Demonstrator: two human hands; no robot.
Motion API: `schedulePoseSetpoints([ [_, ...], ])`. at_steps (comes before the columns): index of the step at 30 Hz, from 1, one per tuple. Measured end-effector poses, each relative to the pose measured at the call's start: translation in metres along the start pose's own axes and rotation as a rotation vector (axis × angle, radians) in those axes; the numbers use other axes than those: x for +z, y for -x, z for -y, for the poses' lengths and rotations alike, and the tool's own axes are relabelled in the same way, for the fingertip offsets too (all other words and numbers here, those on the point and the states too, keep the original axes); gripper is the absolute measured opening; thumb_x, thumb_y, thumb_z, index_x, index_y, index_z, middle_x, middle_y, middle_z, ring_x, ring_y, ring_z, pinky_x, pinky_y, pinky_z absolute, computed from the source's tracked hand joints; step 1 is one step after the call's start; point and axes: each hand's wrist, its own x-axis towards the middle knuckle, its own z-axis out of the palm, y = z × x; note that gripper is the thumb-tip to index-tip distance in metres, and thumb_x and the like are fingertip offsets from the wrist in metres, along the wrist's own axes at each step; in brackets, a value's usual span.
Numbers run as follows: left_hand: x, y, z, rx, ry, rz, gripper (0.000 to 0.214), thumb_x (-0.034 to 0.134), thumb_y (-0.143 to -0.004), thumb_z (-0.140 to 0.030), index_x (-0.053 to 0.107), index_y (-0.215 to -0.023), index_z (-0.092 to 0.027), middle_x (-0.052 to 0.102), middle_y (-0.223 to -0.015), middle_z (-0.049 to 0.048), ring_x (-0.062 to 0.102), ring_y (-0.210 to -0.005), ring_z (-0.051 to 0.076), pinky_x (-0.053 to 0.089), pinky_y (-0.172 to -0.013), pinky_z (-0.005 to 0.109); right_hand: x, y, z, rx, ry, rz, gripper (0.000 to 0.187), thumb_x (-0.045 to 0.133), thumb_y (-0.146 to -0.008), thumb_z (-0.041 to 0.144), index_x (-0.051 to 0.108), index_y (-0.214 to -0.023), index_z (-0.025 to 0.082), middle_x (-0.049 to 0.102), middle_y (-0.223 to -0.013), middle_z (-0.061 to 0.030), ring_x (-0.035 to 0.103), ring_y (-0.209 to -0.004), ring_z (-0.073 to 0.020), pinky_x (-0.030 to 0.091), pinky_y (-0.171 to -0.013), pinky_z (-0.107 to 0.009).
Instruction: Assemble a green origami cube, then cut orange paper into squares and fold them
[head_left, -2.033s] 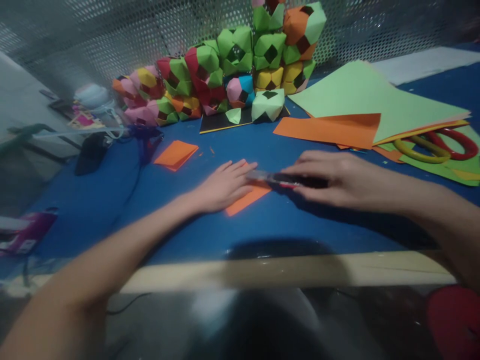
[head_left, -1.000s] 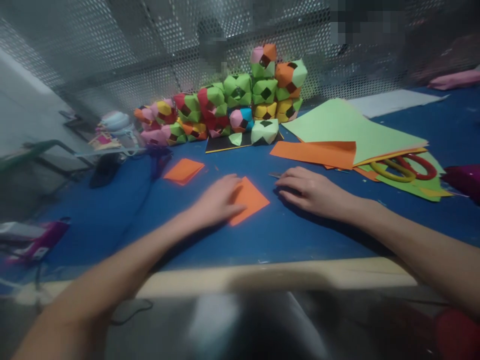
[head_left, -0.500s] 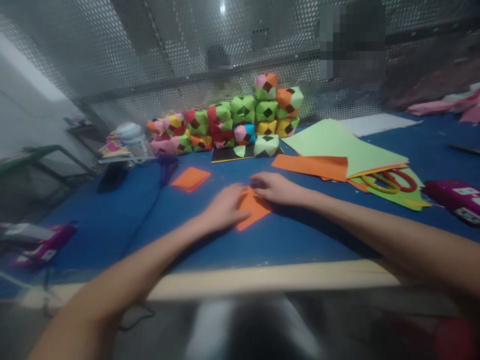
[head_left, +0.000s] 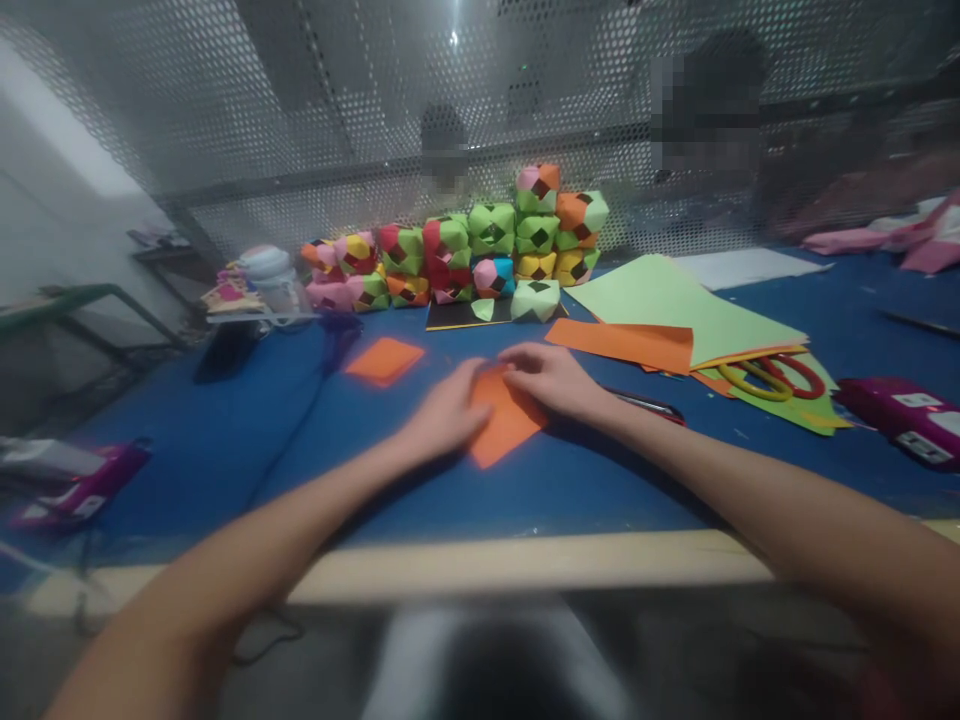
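A piece of orange paper [head_left: 506, 425] lies on the blue tabletop between my two hands. My left hand [head_left: 448, 412] grips its left edge, thumb on top and the other fingers along the far side. At the upper right of the sheet, the curled fingers and thumb of my right hand [head_left: 553, 382] pinch it. The far edge is partly covered by my fingers. A small stack of orange squares [head_left: 385, 360] sits to the left, apart from my hands. Under my right forearm, a slim dark tool [head_left: 645, 403] shows in part.
Behind my hands stand stacked folded-paper cubes [head_left: 491, 230] in several colours. Green sheets [head_left: 682, 305], an orange strip [head_left: 630, 343] and scissors with yellow and red handles [head_left: 757, 380] lie to the right. Purple devices [head_left: 904, 415] sit at both sides. A perforated metal panel [head_left: 360, 120] rises behind.
My left thumb has drawn back towards the paper's left edge, and more of the orange surface shows. The slim dark tool has come into sight beside my right forearm. The view has shifted slightly.
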Motion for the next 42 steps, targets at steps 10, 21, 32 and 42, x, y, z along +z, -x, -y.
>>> schedulePoseSetpoints([
  [10,-0.02,-0.024,0.024,-0.053,0.249,-0.268,0.038,0.053,-0.085,-0.023,0.052,-0.122,-0.014,0.063,-0.099,0.0075,0.061,-0.086,0.018,0.05,-0.08,0.033,-0.015,0.003,-0.001,0.137,-0.167,-0.049,0.032,0.059,-0.075,0.046,0.056,-0.061,0.018,0.052,-0.058,0.0016,0.045,-0.056,-0.011,0.034,-0.055,-0.026],
  [21,-0.056,-0.038,0.114,-0.478,-0.356,-0.25,0.048,0.048,-0.089,-0.034,0.053,-0.128,-0.008,0.058,-0.133,0.0235,0.054,-0.125,0.036,0.043,-0.102,0.044,-0.026,-0.003,-0.014,0.182,-0.288,-0.284,0.032,0.062,-0.075,0.036,0.047,-0.052,0.021,0.044,-0.049,0.0031,0.037,-0.048,-0.0088,0.029,-0.046,-0.024],
  [32,-0.053,-0.035,0.107,-0.48,-0.453,-0.063,0.06,0.053,-0.083,-0.052,0.056,-0.13,-0.014,0.057,-0.138,0.0193,0.054,-0.124,0.038,0.044,-0.098,0.044,-0.025,-0.004,-0.016,0.172,-0.331,-0.275,0.031,0.064,-0.075,0.037,0.049,-0.054,0.02,0.045,-0.051,0.0033,0.038,-0.049,-0.0089,0.029,-0.047,-0.024],
  [42,-0.038,-0.033,0.083,-0.297,-0.387,-0.025,0.06,0.058,-0.082,-0.048,0.056,-0.133,-0.016,0.062,-0.131,0.0155,0.057,-0.119,0.036,0.044,-0.098,0.045,-0.026,-0.003,-0.016,0.191,-0.363,-0.28,0.033,0.067,-0.072,0.036,0.047,-0.052,0.02,0.043,-0.05,0.0029,0.037,-0.049,-0.0087,0.028,-0.045,-0.023],
])
